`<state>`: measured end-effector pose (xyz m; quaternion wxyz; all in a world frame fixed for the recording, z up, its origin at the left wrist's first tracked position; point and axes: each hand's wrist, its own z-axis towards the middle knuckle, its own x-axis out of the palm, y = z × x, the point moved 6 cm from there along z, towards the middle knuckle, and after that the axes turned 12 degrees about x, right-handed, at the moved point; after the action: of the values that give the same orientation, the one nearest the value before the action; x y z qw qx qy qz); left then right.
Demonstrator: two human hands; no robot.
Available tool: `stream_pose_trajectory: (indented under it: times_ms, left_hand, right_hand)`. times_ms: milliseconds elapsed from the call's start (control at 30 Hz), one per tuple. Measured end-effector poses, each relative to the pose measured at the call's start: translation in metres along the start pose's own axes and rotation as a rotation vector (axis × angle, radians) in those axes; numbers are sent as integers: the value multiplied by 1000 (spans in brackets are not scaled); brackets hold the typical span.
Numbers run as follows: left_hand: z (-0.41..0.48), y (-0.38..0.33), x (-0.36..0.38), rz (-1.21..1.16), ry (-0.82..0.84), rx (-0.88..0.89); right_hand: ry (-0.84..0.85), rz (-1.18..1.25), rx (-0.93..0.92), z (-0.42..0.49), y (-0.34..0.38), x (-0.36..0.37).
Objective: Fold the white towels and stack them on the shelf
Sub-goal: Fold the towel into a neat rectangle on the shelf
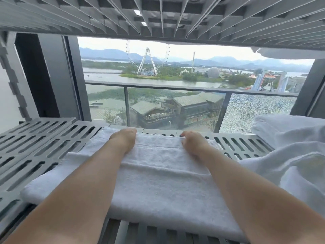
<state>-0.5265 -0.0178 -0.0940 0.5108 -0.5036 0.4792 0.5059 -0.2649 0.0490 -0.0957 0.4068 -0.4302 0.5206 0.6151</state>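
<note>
Folded white towel point(158, 175), flat on slatted grey shelf point(44, 138). Grip: left hand point(124, 140), right hand point(194, 144) curled over towel's far edge.

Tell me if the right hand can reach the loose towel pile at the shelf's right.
Probably yes: the right hand grips the folded towel at its far edge, with only bare shelf between it and the loose towel pile. It would have to let go first.

No text can be read. Far beyond the left hand point(123, 140) and right hand point(193, 144), a low building point(186, 104) outside carries a pale sign strip point(159, 118), its characters too small to make out.
</note>
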Motion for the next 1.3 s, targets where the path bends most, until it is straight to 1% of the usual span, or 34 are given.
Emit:
stream_pose_trajectory:
  times_ms: [100,200,267,367,467,600,733,867,933,967,1033,1167,1233,1300]
  left_hand:
    - [11,2,4,46,-17,8]
    - [18,-1,-4,161,-36,17]
    - [18,-3,-10,194,-66,10]
    - [11,-2,-17,197,-155,16]
    - [-3,5,-26,154,-285,30]
    - [-26,10,-47,136,-437,95]
    - [-58,9,-65,139,-510,177]
    - [-104,2,-81,118,-686,249]
    - [-128,-3,-84,138,-734,275]
    - [-139,-4,-84,146,-738,292]
    - [-162,-3,-81,145,-706,329]
    - [-204,5,-66,105,-646,414]
    - [-217,6,-54,106,-543,434]
    - [-226,5,-42,127,-440,449]
  right_hand:
    - [-72,3,-12,10,0,4]
    - [-78,12,-5,19,-1,4]
    - [-94,13,-8,22,0,4]
    - [-131,24,-17,19,-1,5]
    - [-183,18,-15,12,1,-2]
    - [-397,58,-40,-11,8,-29]
    - [-616,-54,-141,-60,15,-60]
    - [-757,-185,-230,-124,23,-85]
    - [-803,-201,-241,-156,25,-93]
    - [-808,-203,-238,-172,26,-96]
    - [-762,-206,-242,-200,25,-95]
    - [-572,-240,-230,-244,17,-75]
    - [-504,-280,-168,-258,9,-62]
    - [-453,-332,-37,-264,-4,-53]
